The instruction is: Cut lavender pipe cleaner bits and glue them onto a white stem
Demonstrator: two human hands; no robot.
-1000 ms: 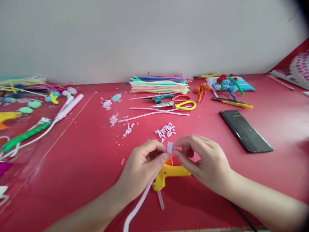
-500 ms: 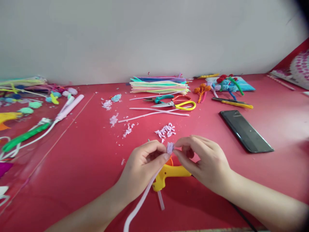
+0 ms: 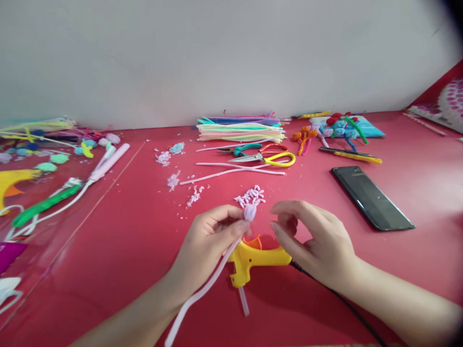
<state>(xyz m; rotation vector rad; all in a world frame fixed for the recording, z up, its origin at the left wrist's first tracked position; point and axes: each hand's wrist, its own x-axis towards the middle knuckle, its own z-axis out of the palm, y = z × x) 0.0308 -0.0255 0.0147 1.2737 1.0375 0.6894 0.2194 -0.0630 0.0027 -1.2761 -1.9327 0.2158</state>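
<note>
Between the thumb and fingers of my left hand (image 3: pixel 217 236) is a pale purple pipe cleaner (image 3: pixel 202 291), its long tail hanging toward the front edge. A small rounded tuft of short purple pieces (image 3: pixel 250 212) sits at its upper end. My right hand (image 3: pixel 314 238) hovers just right of the tuft, thumb and forefinger apart, holding nothing. Below both hands lies a yellow hot glue gun (image 3: pixel 260 257) with a clear glue stick (image 3: pixel 243 301) poking out. Behind the tuft is a little pile of cut purple pieces (image 3: pixel 251 195).
Scissors (image 3: pixel 278 158), pliers (image 3: pixel 246 149) and a bundle of pipe cleaners (image 3: pixel 240 130) lie toward the wall. A phone (image 3: pixel 372 197) is at right, near orange, blue and red pipe-cleaner flowers (image 3: pixel 342 126). Cords, a pink tool (image 3: pixel 110 161) and coloured pieces fill the left side.
My right hand has let go of the tuft and drawn slightly right, its fingers parting. The tuft, in my left hand, has tipped upright and moved slightly left.
</note>
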